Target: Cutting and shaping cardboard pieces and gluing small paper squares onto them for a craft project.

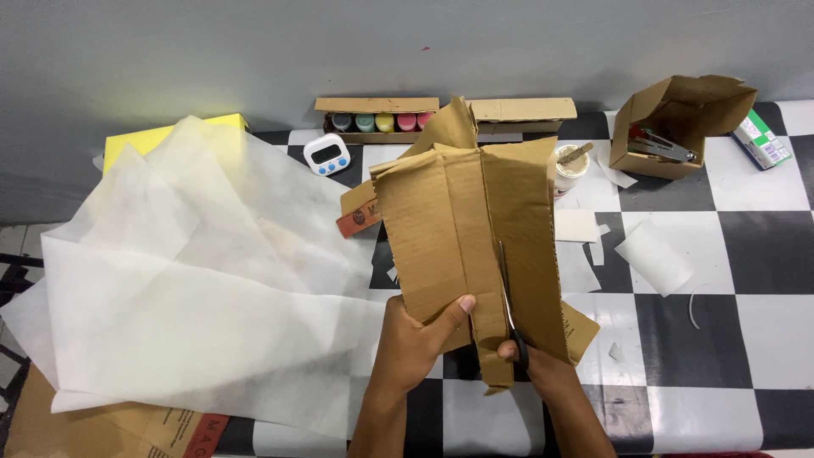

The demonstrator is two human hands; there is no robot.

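Cardboard (458, 229) creased, pinched by left hand (415, 339); right hand (534, 360) grip clasps scissors (509, 305).

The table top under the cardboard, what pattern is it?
Black and white checks on the table top, seen in the head view.

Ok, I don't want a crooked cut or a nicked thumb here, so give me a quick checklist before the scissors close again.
1. Left hand grips the cardboard piece at its lower edge: ok.
2. Left thumb clear of the scissors: ok, it lies to the side of the blades, though close.
3. Right hand in the scissor handles: ok, though the cardboard partly hides it.
4. Blades run along the fold line: cannot tell, the line is hard to make out.
5. White paper sheets away from the blades: ok, they lie off to the left.
6. Cardboard held off the checkered table: ok.
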